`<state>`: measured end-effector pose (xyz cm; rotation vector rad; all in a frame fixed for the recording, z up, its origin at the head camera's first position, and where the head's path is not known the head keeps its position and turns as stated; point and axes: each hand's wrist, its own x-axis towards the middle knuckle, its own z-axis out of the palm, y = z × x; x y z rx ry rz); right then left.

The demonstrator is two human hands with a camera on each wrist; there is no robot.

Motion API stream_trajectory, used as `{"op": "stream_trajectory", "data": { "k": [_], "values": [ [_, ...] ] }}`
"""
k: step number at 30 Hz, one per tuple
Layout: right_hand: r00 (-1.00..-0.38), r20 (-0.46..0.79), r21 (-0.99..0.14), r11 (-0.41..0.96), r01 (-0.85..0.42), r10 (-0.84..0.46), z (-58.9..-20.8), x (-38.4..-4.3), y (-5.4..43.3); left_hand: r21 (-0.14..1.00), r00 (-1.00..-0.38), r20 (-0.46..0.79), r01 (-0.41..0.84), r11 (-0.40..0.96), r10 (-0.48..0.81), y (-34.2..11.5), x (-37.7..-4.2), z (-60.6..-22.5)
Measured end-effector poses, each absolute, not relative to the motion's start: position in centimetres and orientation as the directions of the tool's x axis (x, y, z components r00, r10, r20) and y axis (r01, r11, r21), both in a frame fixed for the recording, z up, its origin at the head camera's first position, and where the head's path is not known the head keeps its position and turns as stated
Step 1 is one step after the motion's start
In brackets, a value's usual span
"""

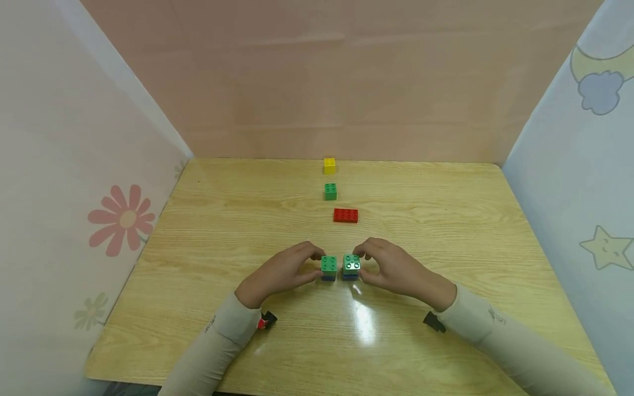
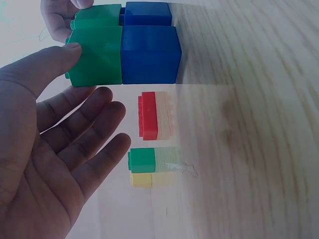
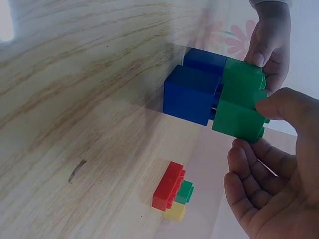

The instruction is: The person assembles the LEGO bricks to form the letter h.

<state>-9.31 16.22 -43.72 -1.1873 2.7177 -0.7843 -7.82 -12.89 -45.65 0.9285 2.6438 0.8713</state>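
Note:
Two small stacks stand side by side near the middle of the table, each a green block over a blue one. My left hand [image 1: 282, 273] pinches the left stack's green block [image 2: 97, 57] between thumb and fingers; that block sits flush on its blue block [image 2: 150, 56]. With thumb and index finger, my right hand [image 1: 398, 270] pinches the right stack's green block [image 3: 240, 115]. In the right wrist view a narrow gap with blue studs shows between it and the blue block [image 3: 191, 95] below. The blue blocks rest on the table.
Beyond the stacks, a red eight-stud block [image 1: 345, 215], a green block [image 1: 330, 191] and a yellow block [image 1: 329, 166] lie in a rough line toward the back. Pale walls enclose the wooden table [image 1: 238, 209] at the back and both sides.

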Motion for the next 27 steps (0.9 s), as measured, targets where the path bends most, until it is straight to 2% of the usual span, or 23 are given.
{"op": "stream_trajectory", "data": {
  "k": [17, 27],
  "values": [
    [-0.657, 0.207, -0.421, 0.540, -0.729, -0.725, -44.09, -8.91, 16.20, 0.586, -0.781, 0.008, 0.509, 0.630, 0.624, -12.74, -7.71, -45.52],
    [-0.656, 0.209, -0.420, 0.539, -0.730, -0.725, -44.29, -8.85, 16.32, 0.571, -0.779, 0.045, 0.534, 0.623, 0.626, -12.28, -8.02, -45.00]
  ]
}}
